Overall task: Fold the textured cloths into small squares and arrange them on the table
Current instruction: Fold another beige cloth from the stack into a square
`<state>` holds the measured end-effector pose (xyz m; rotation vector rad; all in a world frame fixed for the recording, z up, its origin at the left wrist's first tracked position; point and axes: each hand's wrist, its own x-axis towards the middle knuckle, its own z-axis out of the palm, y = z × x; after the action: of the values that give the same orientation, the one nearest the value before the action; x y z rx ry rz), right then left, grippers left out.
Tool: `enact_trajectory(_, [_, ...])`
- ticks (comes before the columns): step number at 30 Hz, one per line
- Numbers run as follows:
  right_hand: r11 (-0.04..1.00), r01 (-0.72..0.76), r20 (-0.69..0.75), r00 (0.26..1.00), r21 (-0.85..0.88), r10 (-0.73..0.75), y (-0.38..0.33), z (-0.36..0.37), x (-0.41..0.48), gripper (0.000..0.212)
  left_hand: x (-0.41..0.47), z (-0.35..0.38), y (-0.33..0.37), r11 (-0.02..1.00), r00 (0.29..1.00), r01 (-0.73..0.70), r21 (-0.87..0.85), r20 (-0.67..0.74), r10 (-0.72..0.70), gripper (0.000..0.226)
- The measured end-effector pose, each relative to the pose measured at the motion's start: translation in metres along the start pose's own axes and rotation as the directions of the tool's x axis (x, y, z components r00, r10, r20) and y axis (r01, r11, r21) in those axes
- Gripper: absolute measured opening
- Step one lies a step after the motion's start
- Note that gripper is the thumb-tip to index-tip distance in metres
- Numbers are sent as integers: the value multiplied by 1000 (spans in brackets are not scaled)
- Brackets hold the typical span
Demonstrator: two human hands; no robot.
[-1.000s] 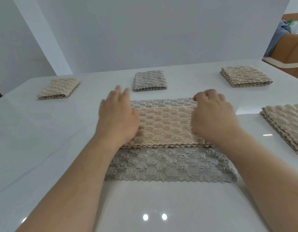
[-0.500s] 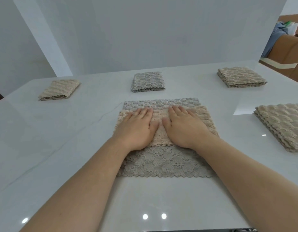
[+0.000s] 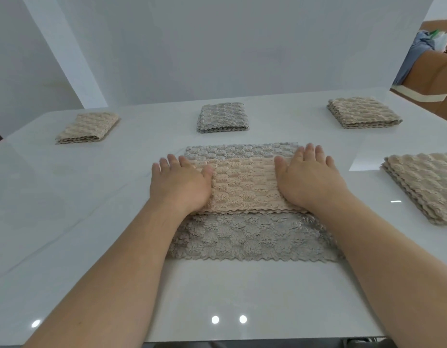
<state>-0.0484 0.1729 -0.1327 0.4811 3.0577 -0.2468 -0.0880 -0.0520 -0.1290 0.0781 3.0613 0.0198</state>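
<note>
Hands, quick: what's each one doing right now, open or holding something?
Left hand: open, flat on the left end of the cloth.
Right hand: open, flat on the cloth, right end.

One glossy white table (image 3: pixel 66 222) carries three small folded textured squares: far-left beige square (image 3: pixel 88 128), middle grey square (image 3: pixel 223 118), far-right beige square (image 3: pixel 363 116). Also one half-folded grey-and-beige cloth (image 3: pixel 245 234), one beige cloth stack (image 3: pixel 428 184), and two hands: left hand (image 3: pixel 179 184), right hand (image 3: pixel 310 179).
</note>
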Motion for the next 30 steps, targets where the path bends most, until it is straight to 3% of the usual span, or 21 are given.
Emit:
enact_trajectory(3, [957,287,-87,953,-48,-291,-21,0,-4,66,-2,-1,12,955,940,-296,-13,-180,289,67])
enact_trajectory(6, [898,438,6,899,-28,-438,-37,13,-4,61,0,10,27,883,880,-469,-38,-114,462,62])
enact_trajectory(12, [947,322,49,946,-3,-322,-23,16,-1,67,2,18,22,921,922,-388,-24,-4,388,68])
enact_trajectory(22, [996,36,112,993,76,-45,10,2,4,72,0,11,5,992,995,-30,-126,87,41,72])
enact_trajectory(24, [999,48,148,988,-7,-46,10,-8,9,60,3,2,6,996,999,-26,-85,46,30,62])
enact_trajectory(27, [981,112,170,982,-161,-84,5,-37,25,22,14,-23,6,998,999,-19,65,-25,21,22])
enact_trajectory(30, [963,163,186,975,-215,-123,-8,-63,41,18,41,-44,5,986,1000,-29,166,7,28,15])
